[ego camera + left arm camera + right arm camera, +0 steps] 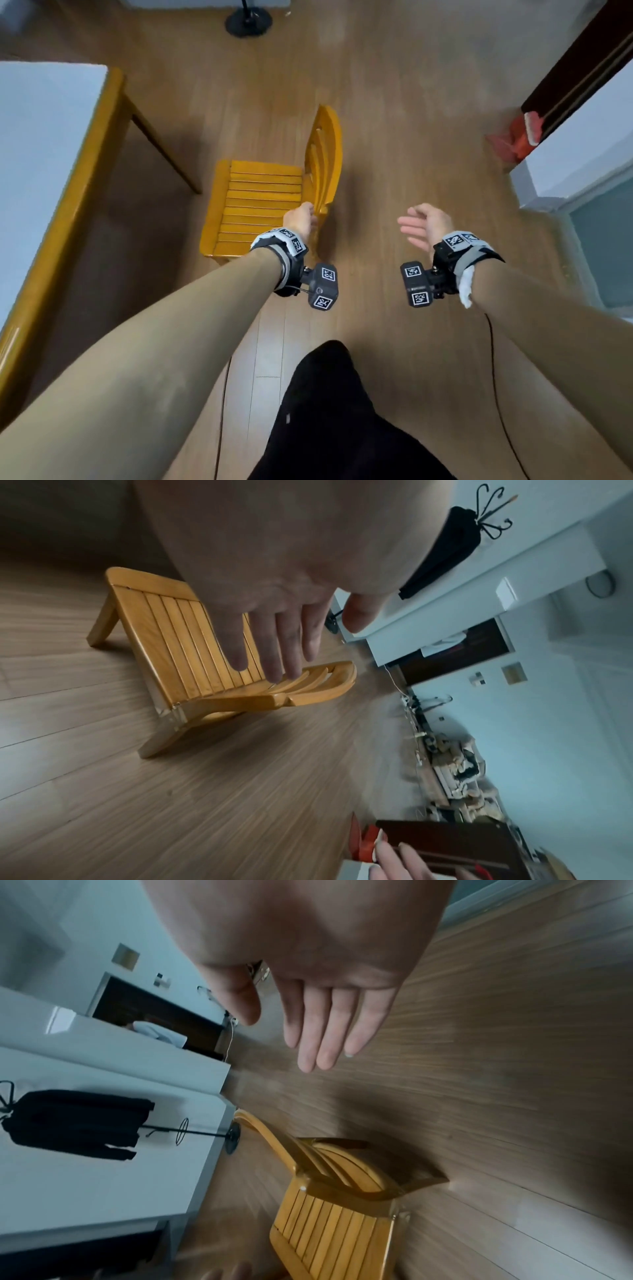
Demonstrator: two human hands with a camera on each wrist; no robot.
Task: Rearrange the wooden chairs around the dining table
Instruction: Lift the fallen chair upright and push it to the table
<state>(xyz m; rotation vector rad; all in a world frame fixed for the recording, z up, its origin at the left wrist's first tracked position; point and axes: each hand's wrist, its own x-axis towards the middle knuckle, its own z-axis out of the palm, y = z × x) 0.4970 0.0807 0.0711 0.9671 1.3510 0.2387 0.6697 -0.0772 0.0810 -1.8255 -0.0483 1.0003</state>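
Observation:
A yellow wooden chair [257, 205] with a slatted seat stands on the floor, its curved backrest [325, 157] on the right side. The dining table [92, 164], white-topped with a wooden rim, is to its left, a gap of floor between them. My left hand [303, 214] is at the near end of the backrest; in the left wrist view my left hand [301, 631] has straight fingers in front of the chair [178, 647] and grips nothing. Whether it touches the wood I cannot tell. My right hand [419, 222] hangs open to the right of the chair, palm inward; my right hand [284, 1031] holds nothing above the chair [335, 1226].
A coat stand's round black base [248, 22] sits on the floor far ahead. A dark door frame [582, 61] with a red object [517, 137] at its foot is at the right, a glass door [603, 246] below it. Thin cables [496, 394] trail on the floor by my legs.

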